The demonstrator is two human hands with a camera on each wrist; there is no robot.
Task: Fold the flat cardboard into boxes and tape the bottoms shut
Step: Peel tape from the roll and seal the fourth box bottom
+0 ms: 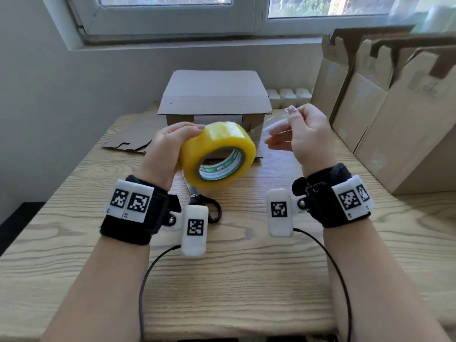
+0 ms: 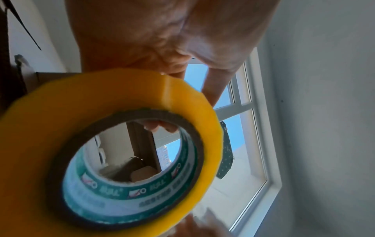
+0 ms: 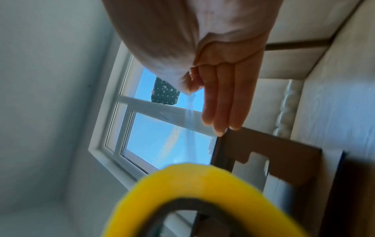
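From the head view, your left hand (image 1: 167,149) grips the yellow tape roll (image 1: 218,154) above the wooden surface (image 1: 246,267), fingers curled around its rim. Your right hand (image 1: 303,134) pinches the free tape end (image 1: 276,123) between thumb and forefinger, and a clear strip runs from it to the roll. Behind them sits 1 folded box (image 1: 214,95), flaps closed on top; I see no tape on it, so I judge the folding done and the sealing left. Whether anything is inside it, you cannot tell. A flat cardboard piece (image 1: 128,141) lies at the left, more flat cartons (image 1: 385,107) lean at the right, and scissors (image 1: 204,206) wait below the roll.

In the left wrist view, the roll (image 2: 113,144) fills the frame, with a fingertip showing through its green-printed core.

In the right wrist view, the strip (image 3: 189,112) hangs from your pinch toward the roll (image 3: 198,184), your other fingers (image 3: 223,99) straight.
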